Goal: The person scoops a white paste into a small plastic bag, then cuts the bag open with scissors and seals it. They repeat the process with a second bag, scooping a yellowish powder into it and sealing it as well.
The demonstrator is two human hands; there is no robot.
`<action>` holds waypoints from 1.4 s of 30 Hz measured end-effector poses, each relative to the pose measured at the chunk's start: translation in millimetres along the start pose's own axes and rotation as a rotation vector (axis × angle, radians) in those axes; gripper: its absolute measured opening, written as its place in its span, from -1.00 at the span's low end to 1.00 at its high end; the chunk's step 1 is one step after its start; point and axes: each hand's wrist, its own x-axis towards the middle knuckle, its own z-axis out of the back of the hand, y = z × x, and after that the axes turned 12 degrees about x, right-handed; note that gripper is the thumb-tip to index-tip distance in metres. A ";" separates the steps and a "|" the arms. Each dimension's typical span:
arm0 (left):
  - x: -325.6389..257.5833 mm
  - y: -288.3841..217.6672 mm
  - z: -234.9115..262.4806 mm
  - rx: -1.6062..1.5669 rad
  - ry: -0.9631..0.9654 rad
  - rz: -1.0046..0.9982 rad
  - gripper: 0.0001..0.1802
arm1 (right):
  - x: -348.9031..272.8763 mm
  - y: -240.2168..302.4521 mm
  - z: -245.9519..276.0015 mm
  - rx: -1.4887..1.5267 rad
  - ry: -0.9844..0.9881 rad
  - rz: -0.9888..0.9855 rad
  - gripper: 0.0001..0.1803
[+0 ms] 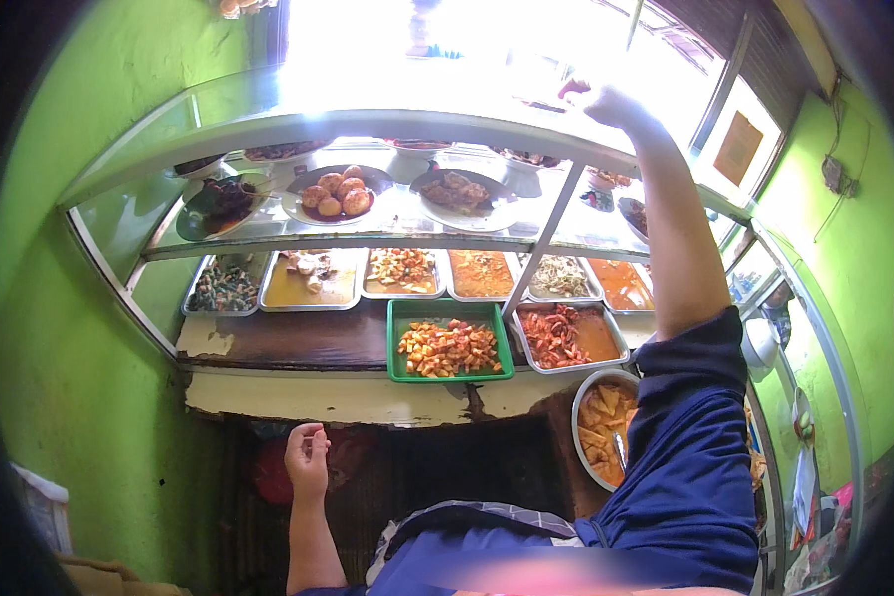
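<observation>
My right arm stretches up over the top of a glass display case (pixel 447 127). My right hand (pixel 614 107) is closed above the case's top, partly washed out by glare. A small dark reddish shape (pixel 573 88) shows at its fingers; what it is I cannot make out. Low in front of the counter, my left hand (pixel 308 459) hangs with its fingers curled in, and nothing shows in it. Nearest ahead, at the counter edge, sits a green tray (pixel 391 343) of diced orange-brown food (pixel 451 349).
Metal trays of cooked dishes line the lower level, one with red food (pixel 554 336). Plates stand on the glass shelf, one with round reddish eggs (pixel 340 192). A round pan (pixel 584 452) with a spoon sits under my right arm. Green walls (pixel 79 298) flank the case.
</observation>
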 end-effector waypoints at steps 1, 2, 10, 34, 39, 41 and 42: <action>-4.0 3.5 1.7 0.010 -0.017 0.014 -0.92 | -5.5 4.2 1.2 -0.035 0.075 0.005 -0.64; -7.1 6.8 3.4 0.000 -0.031 0.027 -0.92 | -10.1 9.5 2.2 -0.074 0.148 0.011 -0.63; -27.9 41.9 12.3 -0.014 -0.112 0.139 -0.93 | 29.4 45.5 -15.6 -0.360 0.097 0.075 -0.72; -29.6 8.7 -201.3 0.061 0.911 -0.266 -0.83 | -330.6 94.6 -158.6 -0.001 -0.779 0.460 -0.77; -113.4 -28.3 -242.3 -0.016 1.347 -0.374 -0.81 | -553.8 93.9 -198.2 0.567 -0.334 -0.285 -0.75; -161.0 -51.2 -251.2 0.033 1.461 -0.381 -0.84 | -638.0 113.6 -200.5 0.669 -0.597 -0.500 -0.81; -188.3 -61.1 -254.8 0.067 1.506 -0.340 -0.84 | -679.3 127.7 -198.6 0.611 -0.691 -0.608 -0.80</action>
